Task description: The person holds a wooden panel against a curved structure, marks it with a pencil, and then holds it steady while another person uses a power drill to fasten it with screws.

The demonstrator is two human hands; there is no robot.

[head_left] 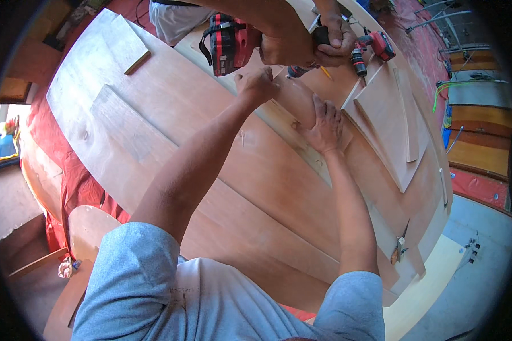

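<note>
My left hand (256,88) is closed at the end of a thin wooden board (293,94); what its fingers hold, if anything, is hidden. My right hand (327,126) lies flat with fingers apart, pressing on that board's right side. Across from me, a co-worker's hands (330,48) are around a red and black cordless drill (233,45). Its tip (296,71) reaches down to the wood just beyond my left hand. Beneath everything spreads a large curved wooden panel surface (210,165), and a paler strip (287,128) runs diagonally under the board.
A second red drill (378,46) lies at the far right, near a yellow pencil (326,72). Stacked wood pieces (389,108) sit to the right. A loose block (132,48) is at the upper left. A pointed tool (401,244) lies near the right edge. Red sheeting (68,159) hangs left.
</note>
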